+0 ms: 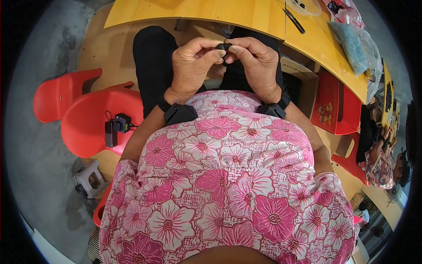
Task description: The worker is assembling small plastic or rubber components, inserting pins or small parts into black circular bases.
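Between my fingertips is a small black piece (223,46), held above my lap just short of the yellow table's edge. My left hand (193,64) pinches it from the left with thumb and forefinger. From the right, the thumb and forefinger of my right hand (257,61) close on the same piece. The fingers cover most of it, so its exact kind cannot be made out. Each wrist wears a black strap with a dark box-shaped device.
Ahead stands a yellow table (237,15) with a black pen-like tool (294,20), a clear round tub (307,6) and a bag of blue-grey beads (348,46). Red chairs (83,121) are at the left, one bearing black devices (118,127). A red box (334,105) sits at the right.
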A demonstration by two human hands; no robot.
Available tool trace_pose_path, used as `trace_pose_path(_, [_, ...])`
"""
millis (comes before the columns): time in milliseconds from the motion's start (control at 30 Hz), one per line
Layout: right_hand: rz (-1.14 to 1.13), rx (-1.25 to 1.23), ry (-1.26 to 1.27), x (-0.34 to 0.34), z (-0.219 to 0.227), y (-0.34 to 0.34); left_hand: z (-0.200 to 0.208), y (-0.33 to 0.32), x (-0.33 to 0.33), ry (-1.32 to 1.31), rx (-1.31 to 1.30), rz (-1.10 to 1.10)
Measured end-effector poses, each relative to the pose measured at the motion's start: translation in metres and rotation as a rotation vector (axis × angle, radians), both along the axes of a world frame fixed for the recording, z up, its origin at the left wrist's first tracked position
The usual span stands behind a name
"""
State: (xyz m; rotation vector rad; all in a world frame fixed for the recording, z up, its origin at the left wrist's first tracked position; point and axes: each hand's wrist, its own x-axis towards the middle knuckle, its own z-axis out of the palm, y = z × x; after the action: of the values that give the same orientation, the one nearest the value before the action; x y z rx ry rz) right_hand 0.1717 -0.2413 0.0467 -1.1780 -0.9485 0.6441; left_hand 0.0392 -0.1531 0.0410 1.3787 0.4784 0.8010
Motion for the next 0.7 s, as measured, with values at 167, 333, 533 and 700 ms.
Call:
trace_pose_path(167, [0.072,-0.036,0.11,0.001,0.005,-0.004,0.006,-0.002,-0.004,-0.008,0.063,-0.003])
trace_pose_path(333, [0.251,-0.11,0.49,0.009,0.005,-0.007,0.016,-0.004,-0.006,-0.008,0.102,-0.047])
trace_pose_path(533, [0.519,-0.121,0.669,0.016,0.001,-0.006,0.015,0.0,-0.005,-0.016,0.227,-0.054])
trace_pose_path(700, [0.655,-0.135,0.666,0.021,-0.005,-0.005,0.015,0.002,-0.002,-0.024,0.323,-0.017])
